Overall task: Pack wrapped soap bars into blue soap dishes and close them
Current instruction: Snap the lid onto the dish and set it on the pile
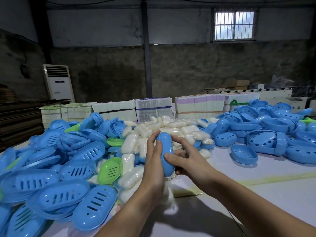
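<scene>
Head view: closed blue dish held between both hands

Fingers (158,137) of the left hand (153,156) and right hand (183,159) curl round a shut blue soap dish (165,146) — held on edge. Behind the fingers, wrapped soap bars (162,129); left of them, slotted lids (56,182) — all on the bench (256,194).

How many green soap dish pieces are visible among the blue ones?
4: one front left, one behind it, one further back left, one far right. Others may be buried.
</scene>
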`<state>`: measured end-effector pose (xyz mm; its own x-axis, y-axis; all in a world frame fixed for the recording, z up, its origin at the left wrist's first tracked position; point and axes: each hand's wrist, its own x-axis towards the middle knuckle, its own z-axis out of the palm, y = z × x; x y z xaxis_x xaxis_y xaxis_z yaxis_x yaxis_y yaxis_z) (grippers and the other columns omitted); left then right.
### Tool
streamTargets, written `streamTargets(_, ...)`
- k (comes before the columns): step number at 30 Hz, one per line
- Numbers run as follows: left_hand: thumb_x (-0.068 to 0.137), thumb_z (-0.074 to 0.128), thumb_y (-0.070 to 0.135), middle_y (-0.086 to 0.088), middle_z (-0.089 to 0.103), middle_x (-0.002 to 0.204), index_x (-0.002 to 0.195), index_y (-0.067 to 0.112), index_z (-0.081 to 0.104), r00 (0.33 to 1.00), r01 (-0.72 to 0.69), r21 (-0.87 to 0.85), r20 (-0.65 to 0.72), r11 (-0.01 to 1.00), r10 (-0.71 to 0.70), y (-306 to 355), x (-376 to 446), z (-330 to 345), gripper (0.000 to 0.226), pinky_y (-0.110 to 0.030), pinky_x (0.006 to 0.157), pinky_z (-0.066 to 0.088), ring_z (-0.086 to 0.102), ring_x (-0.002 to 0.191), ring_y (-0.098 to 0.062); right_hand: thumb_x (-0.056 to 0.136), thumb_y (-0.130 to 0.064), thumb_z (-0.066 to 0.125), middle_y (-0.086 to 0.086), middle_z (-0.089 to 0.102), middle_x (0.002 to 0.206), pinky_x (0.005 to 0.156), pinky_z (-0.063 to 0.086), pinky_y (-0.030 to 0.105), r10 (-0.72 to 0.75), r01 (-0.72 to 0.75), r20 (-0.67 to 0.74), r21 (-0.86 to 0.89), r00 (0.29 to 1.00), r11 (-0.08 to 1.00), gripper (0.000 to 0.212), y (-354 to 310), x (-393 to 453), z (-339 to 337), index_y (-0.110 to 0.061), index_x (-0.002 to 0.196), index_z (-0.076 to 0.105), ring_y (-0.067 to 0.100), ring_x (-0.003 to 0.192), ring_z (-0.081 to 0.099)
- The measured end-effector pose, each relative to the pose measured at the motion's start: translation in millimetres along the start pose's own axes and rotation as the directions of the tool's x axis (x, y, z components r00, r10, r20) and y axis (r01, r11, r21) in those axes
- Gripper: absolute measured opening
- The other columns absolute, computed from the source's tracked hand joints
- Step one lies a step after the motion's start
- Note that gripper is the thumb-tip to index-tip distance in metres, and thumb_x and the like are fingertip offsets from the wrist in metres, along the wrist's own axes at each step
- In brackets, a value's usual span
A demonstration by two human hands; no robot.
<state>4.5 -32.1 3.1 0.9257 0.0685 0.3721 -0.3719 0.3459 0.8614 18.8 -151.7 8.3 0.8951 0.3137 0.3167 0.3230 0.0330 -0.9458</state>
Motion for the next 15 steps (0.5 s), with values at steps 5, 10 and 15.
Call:
streamTargets(5,0.106,0.039,0.038,0.008,0.067,0.12,0.117,0.052,0.059,1.0,0.011,-0.014,-0.014,1.0,-0.011,1.3,-1.0,1.4,0.027,-0.034,0.068,0.059,0.073,0.09,-0.017,0.062,-0.05,0.079,0.003,0.062,0.086,0.067,0.046,0.025,0.002,-0.002,-0.002,-0.004,1.0,1.0,0.076,2.0,1.0,-0.5,-0.047,0.132,0.05,0.007,0.071,0.061)
streamTargets(10,0.105,0.039,0.04,0.009,0.066,0.122,0.114,0.053,0.061,0.999,0.02,-0.009,-0.034,1.0,-0.02,1.8,-1.2,2.0,0.027,-0.032,0.071,0.058,0.071,0.097,-0.018,0.057,-0.053,0.08,0.001,0.062,0.085,0.065,0.045,0.024,0.009,-0.009,-0.008,-0.001,1.0,1.0,0.081,3.4,1.4,0.3,-0.047,0.132,0.05,0.005,0.067,0.061)
streamTargets(15,0.105,0.038,0.044,0.023,0.069,0.11,0.112,0.059,0.06,1.0,0.026,0.028,0.006,0.999,-0.026,4.6,-2.2,2.0,0.028,-0.025,0.068,0.057,0.073,0.095,-0.01,0.06,-0.054,0.079,0.01,0.068,0.105,0.083,0.054,0.042,0.002,-0.003,-0.018,-0.025,1.0,1.0,0.08,4.8,1.2,-1.2,-0.049,0.133,0.048,0.023,0.094,0.069)
